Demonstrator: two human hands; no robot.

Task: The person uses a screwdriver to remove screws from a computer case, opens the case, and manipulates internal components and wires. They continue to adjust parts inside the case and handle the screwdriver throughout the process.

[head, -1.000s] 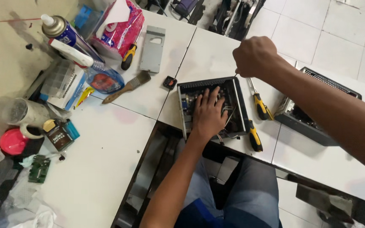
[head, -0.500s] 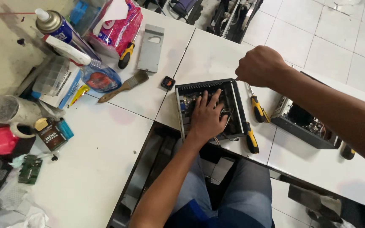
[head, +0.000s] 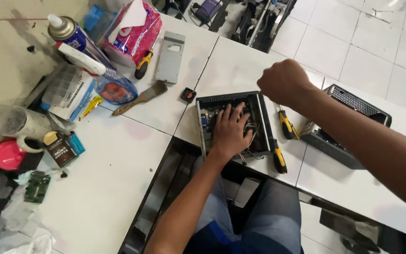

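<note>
Left hand (head: 230,129) lies palm-down, fingers spread, inside the open black metal electronics case (head: 233,123) at the near edge of the white tiled worktable (head: 118,188); it grips nothing, and the flat press reads as steadying the case or the parts inside while the other hand works above. Right hand (head: 284,83) hovers over the case's far right corner, clenched in a fist with knuckles up; whether a tool handle sits inside the fist cannot be told from this angle. Two yellow-and-black-handled screwdrivers (head: 283,141) lie just beside the case's right wall, within easy reach of that hand. Second black perforated metal housing (head: 348,127) rests further right, set aside. Wooden-handled paintbrush (head: 139,98), grey metal cover plate (head: 170,56) and small black square part (head: 188,95) lie left of the case, apart from it. Blue spray can (head: 78,40) and pink tissue pack (head: 132,30) stand along the back wall, out of the working zone.
</note>
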